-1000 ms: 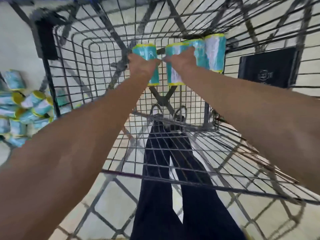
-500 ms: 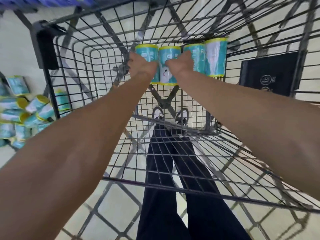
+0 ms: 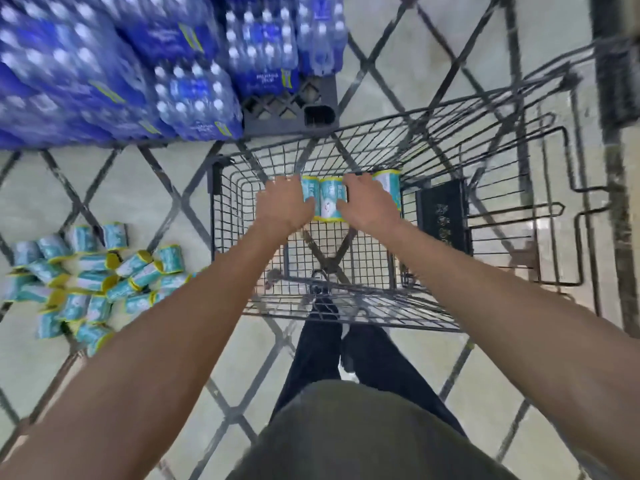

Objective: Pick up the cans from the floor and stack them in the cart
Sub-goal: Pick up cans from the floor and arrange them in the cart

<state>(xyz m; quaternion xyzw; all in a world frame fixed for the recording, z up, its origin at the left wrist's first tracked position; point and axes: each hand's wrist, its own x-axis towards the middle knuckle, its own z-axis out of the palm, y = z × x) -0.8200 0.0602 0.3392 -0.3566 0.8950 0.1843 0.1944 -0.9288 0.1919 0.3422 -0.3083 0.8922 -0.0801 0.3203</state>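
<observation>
A row of teal cans with yellow rims (image 3: 330, 204) stands upright on the floor of the wire cart (image 3: 227, 237), near its far end. My left hand (image 3: 282, 207) is closed around the leftmost can (image 3: 307, 190). My right hand (image 3: 370, 202) grips a can in the row, mostly hiding it. The rightmost can (image 3: 390, 188) stands just beyond my right hand. The cans in the row touch each other. A pile of several more cans (image 3: 93, 282) lies on the floor to the left of the cart.
Stacked packs of blue water bottles (image 3: 138, 71) sit on a dark pallet (image 3: 291, 109) ahead of the cart. A black panel (image 3: 442, 216) leans inside the cart's right side. A second cart's wire frame (image 3: 554, 209) is on the right. My legs stand behind the cart.
My two hands have brought their cans together, so they now sit tight in one row with the others. The view has pulled back and up, showing the water packs.
</observation>
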